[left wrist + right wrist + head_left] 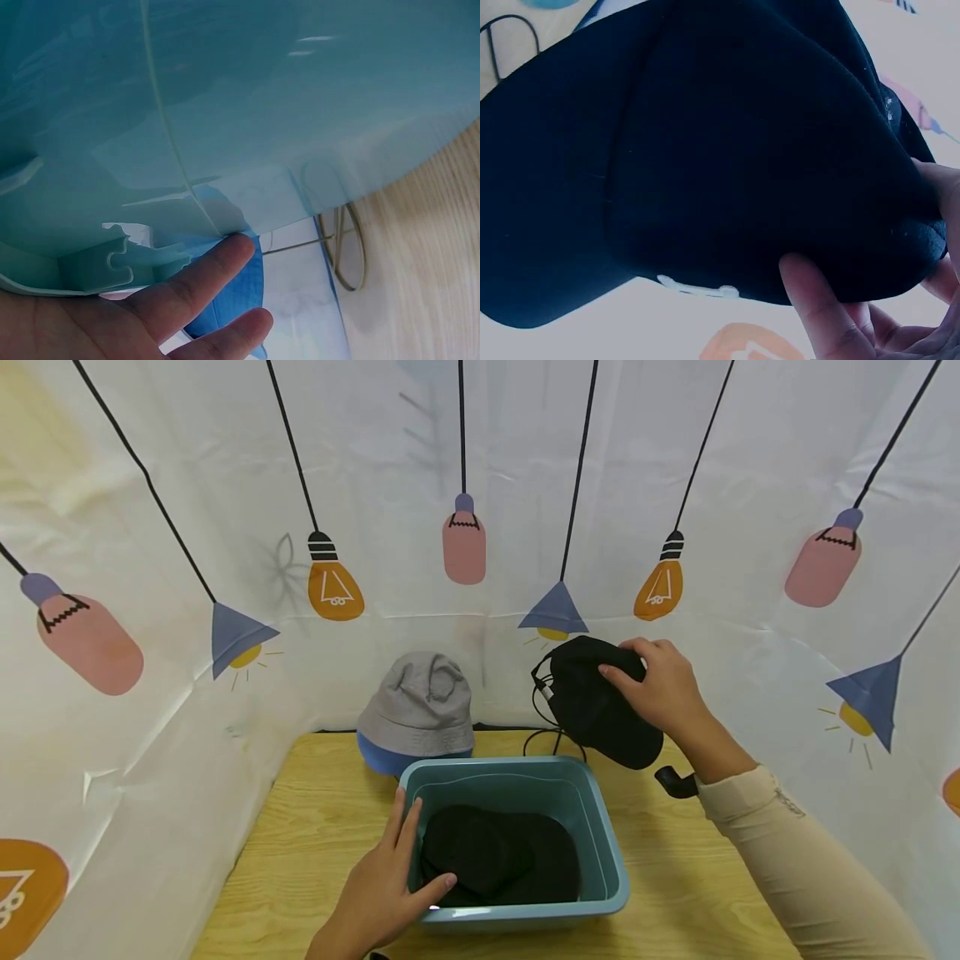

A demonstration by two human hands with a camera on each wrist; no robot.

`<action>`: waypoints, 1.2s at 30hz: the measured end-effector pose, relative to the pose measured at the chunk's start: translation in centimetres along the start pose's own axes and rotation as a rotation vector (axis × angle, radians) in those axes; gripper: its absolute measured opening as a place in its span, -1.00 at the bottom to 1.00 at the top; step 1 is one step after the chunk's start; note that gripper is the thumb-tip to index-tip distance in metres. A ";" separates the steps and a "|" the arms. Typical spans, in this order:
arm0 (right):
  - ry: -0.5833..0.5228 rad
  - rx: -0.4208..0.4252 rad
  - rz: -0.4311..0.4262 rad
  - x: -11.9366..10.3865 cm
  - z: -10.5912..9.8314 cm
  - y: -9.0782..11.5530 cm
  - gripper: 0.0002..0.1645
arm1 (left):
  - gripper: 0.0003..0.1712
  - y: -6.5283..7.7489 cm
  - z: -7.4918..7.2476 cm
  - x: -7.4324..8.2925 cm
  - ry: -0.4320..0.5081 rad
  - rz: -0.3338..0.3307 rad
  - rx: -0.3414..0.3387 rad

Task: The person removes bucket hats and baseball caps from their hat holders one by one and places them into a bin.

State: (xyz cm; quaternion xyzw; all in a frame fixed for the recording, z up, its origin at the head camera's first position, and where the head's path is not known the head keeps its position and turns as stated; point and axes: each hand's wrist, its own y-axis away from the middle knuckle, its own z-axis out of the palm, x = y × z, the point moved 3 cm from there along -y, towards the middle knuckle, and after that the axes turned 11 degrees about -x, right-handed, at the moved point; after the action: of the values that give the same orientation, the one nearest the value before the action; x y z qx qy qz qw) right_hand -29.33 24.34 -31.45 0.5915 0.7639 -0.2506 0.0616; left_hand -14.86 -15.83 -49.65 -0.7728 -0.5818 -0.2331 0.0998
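My right hand (pixel 663 689) grips a black baseball cap (pixel 588 702) by its crown, thumb on one side and fingers on the other. The cap hangs tilted above the table's back right, brim down to the right. In the right wrist view, a small white mark (pixel 697 289) shows at the edge of its crown. My left hand (pixel 375 881) rests at the left side of a blue-green plastic bin (pixel 617 881), fingers extended along the wall and thumb over the front corner. Inside the bin lies another black cap (pixel 480 852).
A grey bucket hat (pixel 420 702) with a blue underside (pixel 386 758) stands at the back left, behind the bin. Thin black wire loops (pixel 555 745) rise behind the bin's right corner. A wood-grain table (pixel 300 827) meets a white, lamp-printed cloth (pixel 405 468).
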 end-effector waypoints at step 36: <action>0.009 -0.092 -0.170 -8.8 0.1 3.7 -0.43 | 0.28 0.0 0.0 0.0 -0.001 -0.007 -0.001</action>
State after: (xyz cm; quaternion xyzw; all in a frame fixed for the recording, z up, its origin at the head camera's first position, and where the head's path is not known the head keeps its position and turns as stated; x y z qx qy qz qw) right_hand -23.32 17.28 -29.28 0.5222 0.8224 -0.2167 0.0639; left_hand -14.84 -15.87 -49.65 -0.7710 -0.5842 -0.2335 0.0983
